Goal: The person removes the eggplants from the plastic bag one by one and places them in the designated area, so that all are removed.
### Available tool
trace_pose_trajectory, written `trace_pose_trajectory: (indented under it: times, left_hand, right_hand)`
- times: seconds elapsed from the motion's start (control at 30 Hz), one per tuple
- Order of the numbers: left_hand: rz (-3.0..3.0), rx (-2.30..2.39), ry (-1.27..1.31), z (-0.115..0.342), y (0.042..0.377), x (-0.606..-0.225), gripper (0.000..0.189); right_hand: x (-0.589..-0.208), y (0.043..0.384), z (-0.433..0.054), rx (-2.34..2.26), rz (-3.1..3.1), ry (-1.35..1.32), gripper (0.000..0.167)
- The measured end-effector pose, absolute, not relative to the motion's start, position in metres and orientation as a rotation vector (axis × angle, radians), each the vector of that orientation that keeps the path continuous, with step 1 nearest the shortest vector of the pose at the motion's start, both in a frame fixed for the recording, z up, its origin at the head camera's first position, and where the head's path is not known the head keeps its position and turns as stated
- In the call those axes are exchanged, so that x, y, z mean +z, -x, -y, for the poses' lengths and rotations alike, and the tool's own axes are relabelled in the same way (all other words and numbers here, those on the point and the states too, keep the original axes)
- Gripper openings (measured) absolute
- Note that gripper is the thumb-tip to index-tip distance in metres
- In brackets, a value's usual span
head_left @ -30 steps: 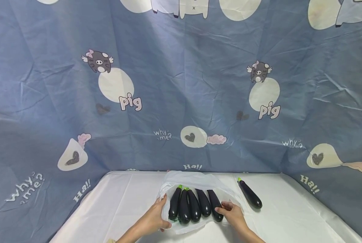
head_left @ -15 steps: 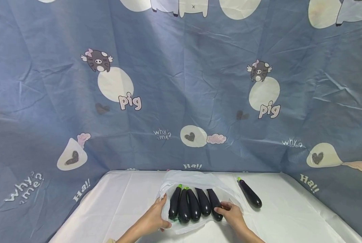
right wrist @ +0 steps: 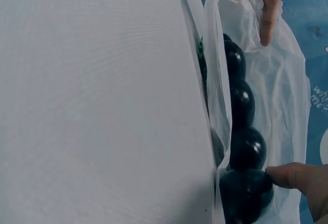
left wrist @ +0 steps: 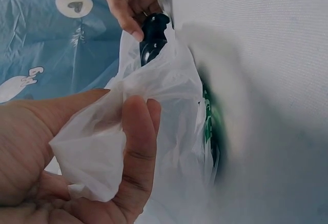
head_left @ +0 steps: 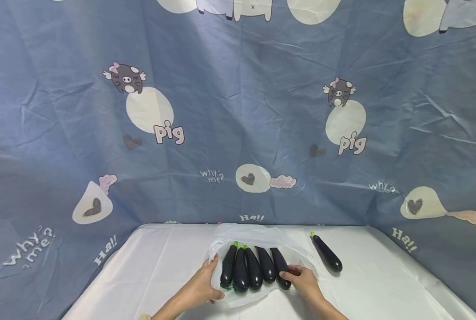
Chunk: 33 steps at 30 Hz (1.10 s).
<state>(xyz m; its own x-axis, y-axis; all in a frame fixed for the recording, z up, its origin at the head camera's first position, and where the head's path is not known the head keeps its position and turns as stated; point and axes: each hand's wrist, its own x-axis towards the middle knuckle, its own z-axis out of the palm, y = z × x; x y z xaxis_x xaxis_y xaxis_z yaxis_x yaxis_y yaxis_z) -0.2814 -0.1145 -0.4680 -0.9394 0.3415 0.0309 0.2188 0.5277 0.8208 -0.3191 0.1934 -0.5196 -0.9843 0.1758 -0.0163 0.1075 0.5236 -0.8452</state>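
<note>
A white plastic bag (head_left: 243,232) lies on the table with its mouth toward me, several dark eggplants (head_left: 240,271) side by side inside. My left hand (head_left: 200,284) holds the bag's left edge; the left wrist view shows the thin film (left wrist: 95,155) pinched between thumb and fingers. At the right end of the row, my right hand (head_left: 305,283) grips the last eggplant (head_left: 279,266) near its round end. In the right wrist view my thumb (right wrist: 292,175) presses that eggplant (right wrist: 248,193); the other fingers are out of sight there.
One more eggplant (head_left: 327,254) with a green stem lies outside the bag, to its right. A white cloth covers the table (head_left: 166,253). Behind and along both sides hangs a blue printed curtain (head_left: 206,133). Green print (left wrist: 207,116) shows on the bag's underside.
The head view has shifted slightly, so everything sits a little higher and further left. Both hands keep their holds on the bag and the eggplant.
</note>
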Motion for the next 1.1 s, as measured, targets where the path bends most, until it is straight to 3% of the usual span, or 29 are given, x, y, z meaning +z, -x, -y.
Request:
trace_pose_trajectory:
  times: [1.1]
  left_hand:
    - [-2.645, 1.367, -0.479, 0.1185, 0.2839, -0.4647, 0.107]
  right_hand:
    - [-0.5196, 0.3215, -0.1985, 1.575, 2.611, 0.252, 0.05]
